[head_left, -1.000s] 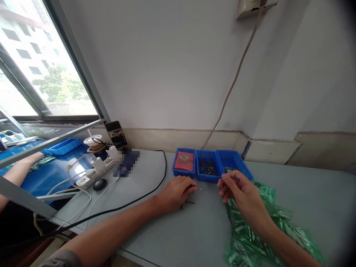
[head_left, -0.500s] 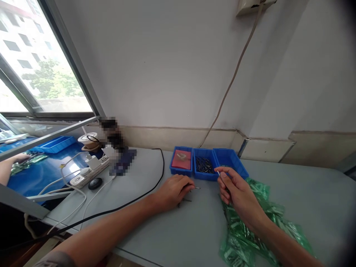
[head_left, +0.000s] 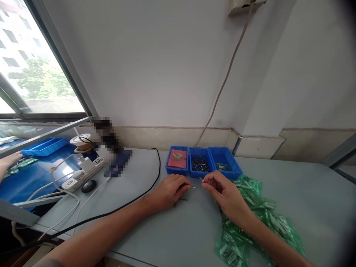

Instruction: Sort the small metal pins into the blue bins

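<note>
My left hand point(head_left: 170, 191) is low over the grey table, thumb and forefinger pinched on a small metal pin point(head_left: 193, 187) whose tip sticks out to the right. More thin dark pins point(head_left: 182, 199) lie under and beside its fingers. To the right, my right hand point(head_left: 222, 191) pinches another small metal pin point(head_left: 201, 179), its end pointing left towards the first; the two are apart. Behind the hands stand three blue bins: one with a red piece point(head_left: 177, 159), one with many dark pins point(head_left: 199, 164), one with a few small packets point(head_left: 223, 167).
Green plastic packets point(head_left: 258, 211) are piled right of and under my right forearm. A black cable point(head_left: 133, 198) crosses the table at left, near a power strip point(head_left: 83, 174) and a black mouse point(head_left: 89, 186). At far left, a person's hand point(head_left: 11, 159) is over a blue surface.
My right hand has moved left and turned, bringing its pin nearer to my left hand. The right bin's contents now show. The whole view has shifted slightly.
</note>
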Available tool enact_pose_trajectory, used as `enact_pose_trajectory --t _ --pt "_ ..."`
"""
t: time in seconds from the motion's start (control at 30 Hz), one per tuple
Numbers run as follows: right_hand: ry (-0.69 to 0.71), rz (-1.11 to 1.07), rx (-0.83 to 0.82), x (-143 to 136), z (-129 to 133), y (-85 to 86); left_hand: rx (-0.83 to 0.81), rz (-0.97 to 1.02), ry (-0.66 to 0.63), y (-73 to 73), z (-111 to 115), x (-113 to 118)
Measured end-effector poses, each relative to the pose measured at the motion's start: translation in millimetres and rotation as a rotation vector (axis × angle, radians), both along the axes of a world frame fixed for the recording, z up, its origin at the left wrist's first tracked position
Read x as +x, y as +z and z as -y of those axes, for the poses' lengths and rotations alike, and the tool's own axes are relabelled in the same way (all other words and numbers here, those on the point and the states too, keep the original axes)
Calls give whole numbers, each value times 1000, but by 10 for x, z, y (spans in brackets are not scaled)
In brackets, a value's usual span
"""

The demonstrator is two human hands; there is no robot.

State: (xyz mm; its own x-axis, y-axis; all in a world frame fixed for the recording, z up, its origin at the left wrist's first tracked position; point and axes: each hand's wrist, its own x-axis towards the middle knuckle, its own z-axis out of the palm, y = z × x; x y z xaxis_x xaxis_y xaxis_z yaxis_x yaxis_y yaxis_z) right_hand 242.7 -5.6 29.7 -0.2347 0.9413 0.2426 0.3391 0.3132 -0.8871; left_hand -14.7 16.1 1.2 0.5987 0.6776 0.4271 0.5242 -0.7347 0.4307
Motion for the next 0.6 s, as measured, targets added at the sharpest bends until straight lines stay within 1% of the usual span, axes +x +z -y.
enact_pose_trajectory --t 0.1,0.17,0.23,0.4,0.6 --pt "23 65 71 -8 23 10 -8 -3 -2 12 4 6" --pt "60 70 57 -7 34 -8 -6 -2 -6 17 3 10" --pt "103 46 8 -6 38 -37 -4 -2 -12 20 1 13" --pt "141 -72 -152 -25 31 -54 -2 -11 -2 27 0 22" --pt "136 -251 -244 -42 9 -30 -15 -6 -6 20 -2 22"
